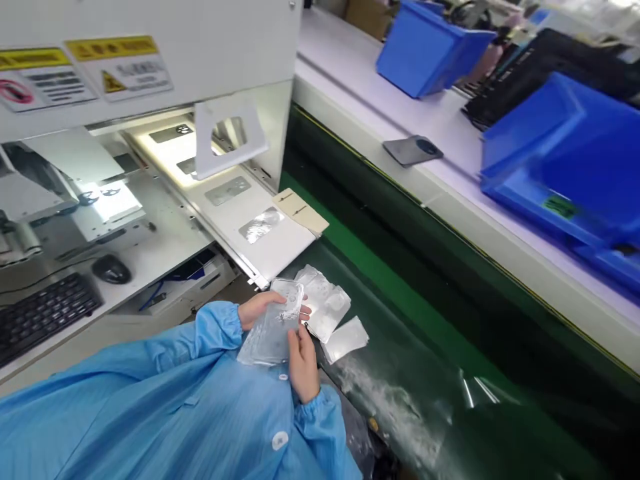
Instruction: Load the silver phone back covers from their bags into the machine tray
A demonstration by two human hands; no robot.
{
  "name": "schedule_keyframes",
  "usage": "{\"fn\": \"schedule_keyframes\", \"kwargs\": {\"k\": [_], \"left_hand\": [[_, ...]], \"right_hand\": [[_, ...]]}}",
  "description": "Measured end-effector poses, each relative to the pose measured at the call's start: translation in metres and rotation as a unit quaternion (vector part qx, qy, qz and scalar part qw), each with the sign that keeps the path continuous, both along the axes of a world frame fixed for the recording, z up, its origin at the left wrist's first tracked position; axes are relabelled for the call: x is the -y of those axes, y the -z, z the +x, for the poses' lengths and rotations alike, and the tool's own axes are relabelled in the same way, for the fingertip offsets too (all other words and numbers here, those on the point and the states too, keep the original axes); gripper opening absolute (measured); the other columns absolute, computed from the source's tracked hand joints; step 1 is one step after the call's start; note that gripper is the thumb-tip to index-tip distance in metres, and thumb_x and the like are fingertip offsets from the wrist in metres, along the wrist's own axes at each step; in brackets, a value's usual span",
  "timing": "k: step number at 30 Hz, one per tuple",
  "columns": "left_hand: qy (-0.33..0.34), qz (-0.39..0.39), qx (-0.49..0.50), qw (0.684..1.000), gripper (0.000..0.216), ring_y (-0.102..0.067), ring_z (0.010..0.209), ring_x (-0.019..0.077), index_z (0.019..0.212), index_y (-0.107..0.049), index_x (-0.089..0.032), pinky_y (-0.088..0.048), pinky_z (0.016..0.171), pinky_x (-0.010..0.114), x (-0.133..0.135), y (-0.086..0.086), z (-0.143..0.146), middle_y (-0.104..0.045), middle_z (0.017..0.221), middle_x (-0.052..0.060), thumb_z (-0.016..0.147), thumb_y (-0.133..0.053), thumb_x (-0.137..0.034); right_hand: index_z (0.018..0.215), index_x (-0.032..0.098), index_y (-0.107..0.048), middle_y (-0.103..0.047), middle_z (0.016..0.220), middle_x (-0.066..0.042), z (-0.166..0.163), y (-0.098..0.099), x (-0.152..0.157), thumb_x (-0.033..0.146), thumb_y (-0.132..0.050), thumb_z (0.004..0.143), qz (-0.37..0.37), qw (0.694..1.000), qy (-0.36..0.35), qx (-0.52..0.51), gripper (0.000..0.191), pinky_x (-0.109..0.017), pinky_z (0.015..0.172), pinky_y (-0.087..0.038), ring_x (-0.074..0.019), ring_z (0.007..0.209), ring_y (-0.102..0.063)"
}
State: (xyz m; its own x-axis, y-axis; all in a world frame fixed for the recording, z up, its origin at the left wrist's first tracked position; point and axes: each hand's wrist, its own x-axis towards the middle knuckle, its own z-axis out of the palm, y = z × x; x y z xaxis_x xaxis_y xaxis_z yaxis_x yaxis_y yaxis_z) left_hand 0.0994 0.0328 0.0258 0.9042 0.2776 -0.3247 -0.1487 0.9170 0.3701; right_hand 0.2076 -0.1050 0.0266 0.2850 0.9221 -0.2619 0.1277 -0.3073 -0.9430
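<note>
In front of my chest I hold a stack of clear plastic films [270,333], phone-sized and fanned out towards me. My left hand [260,308] grips its far left side, thumb on top and fingertips showing past the far edge. My right hand [303,365] is closed on its right edge, thumb and fingers pinching it. Just beyond my hands, more clear films [327,307] lie overlapped on the dark green surface. A smaller pile of films [346,340] is beside them, to the right.
A white plate [285,257] with silvery pieces in its slots runs into a lit machine [240,40]. A keyboard [47,317] and mouse [112,269] lie left. Across the dark green belt [415,320], a shelf holds a phone [413,151] and blue bins [565,153].
</note>
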Motion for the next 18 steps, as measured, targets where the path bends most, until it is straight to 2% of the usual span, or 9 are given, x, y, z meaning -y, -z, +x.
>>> {"fn": "schedule_keyframes", "kwargs": {"k": [2, 4, 5, 6, 10, 12, 15, 18], "left_hand": [[-0.049, 0.011, -0.021, 0.999, 0.054, -0.069, 0.101, 0.0297, 0.13, -0.055, -0.009, -0.046, 0.097, 0.045, 0.006, 0.001, -0.021, -0.071, 0.112, 0.018, 0.078, -0.063, -0.023], [-0.044, 0.012, -0.035, 0.998, 0.049, -0.071, 0.091, 0.0295, 0.126, -0.058, -0.008, -0.049, 0.091, 0.045, 0.014, 0.003, -0.038, -0.073, 0.103, 0.018, 0.08, -0.065, -0.026], [-0.031, 0.01, -0.04, 0.999, 0.048, -0.072, 0.087, 0.0295, 0.123, -0.06, -0.007, -0.05, 0.088, 0.045, 0.019, 0.004, -0.045, -0.073, 0.098, 0.019, 0.081, -0.066, -0.029], [-0.02, 0.007, -0.043, 0.999, 0.048, -0.072, 0.084, 0.0294, 0.121, -0.062, -0.006, -0.051, 0.085, 0.044, 0.024, 0.006, -0.052, -0.074, 0.095, 0.018, 0.081, -0.067, -0.032], [-0.04, 0.009, -0.039, 0.998, 0.051, -0.072, 0.083, 0.0276, 0.123, -0.061, -0.012, -0.053, 0.079, 0.041, 0.041, 0.009, -0.073, -0.073, 0.097, 0.014, 0.08, -0.072, -0.036], [-0.032, 0.022, -0.03, 0.999, 0.047, -0.072, 0.08, 0.0268, 0.118, -0.063, -0.013, -0.053, 0.077, 0.04, 0.044, 0.005, -0.081, -0.072, 0.096, 0.013, 0.079, -0.073, -0.036], [-0.011, 0.048, -0.018, 0.999, 0.039, -0.071, 0.076, 0.0259, 0.108, -0.067, -0.011, -0.054, 0.076, 0.039, 0.041, -0.003, -0.091, -0.073, 0.092, 0.014, 0.077, -0.075, -0.033], [-0.049, 0.025, 0.001, 0.998, 0.048, -0.071, 0.085, 0.0281, 0.115, -0.064, -0.013, -0.054, 0.079, 0.042, 0.038, -0.006, -0.1, -0.071, 0.104, 0.015, 0.077, -0.075, -0.04]], "right_hand": [[0.088, 0.021, -0.063, -0.064, 0.077, -0.001, 0.0, -0.009, 0.0, 0.044, -0.044, 0.095, -0.017, 0.989, -0.121, 0.079, 0.03, -0.024, 0.065, -0.044, -0.0158, 0.071, -0.057], [0.083, 0.021, -0.064, -0.065, 0.076, -0.001, 0.008, -0.018, -0.005, 0.043, -0.049, 0.093, -0.035, 0.963, -0.238, 0.118, 0.029, -0.025, 0.064, -0.044, -0.0171, 0.07, -0.059], [0.084, 0.021, -0.066, -0.066, 0.076, -0.002, 0.014, -0.023, -0.011, 0.044, -0.051, 0.092, -0.042, 0.955, -0.264, 0.126, 0.028, -0.026, 0.064, -0.045, -0.0176, 0.07, -0.06], [0.087, 0.021, -0.066, -0.067, 0.077, -0.002, 0.02, -0.027, -0.019, 0.044, -0.052, 0.091, -0.045, 0.956, -0.256, 0.133, 0.028, -0.027, 0.065, -0.046, -0.0182, 0.071, -0.061], [0.103, 0.02, -0.063, -0.068, 0.091, -0.006, 0.03, -0.042, -0.062, 0.045, -0.05, 0.091, -0.003, 0.987, -0.081, 0.136, 0.031, -0.029, 0.068, -0.051, -0.0195, 0.082, -0.063], [0.098, 0.019, -0.063, -0.067, 0.087, -0.005, 0.021, -0.048, -0.082, 0.046, -0.054, 0.089, 0.015, 0.987, -0.105, 0.119, 0.03, -0.027, 0.063, -0.051, -0.0183, 0.077, -0.063], [0.087, 0.019, -0.064, -0.063, 0.071, -0.001, 0.001, -0.057, -0.099, 0.044, -0.056, 0.089, 0.02, 0.971, -0.211, 0.108, 0.026, -0.025, 0.057, -0.047, -0.0151, 0.064, -0.06], [0.092, 0.019, -0.065, -0.064, 0.077, -0.002, -0.013, -0.06, -0.101, 0.039, -0.056, 0.09, 0.044, 0.96, -0.24, 0.135, 0.021, -0.025, 0.064, -0.048, -0.015, 0.07, -0.06]]}}
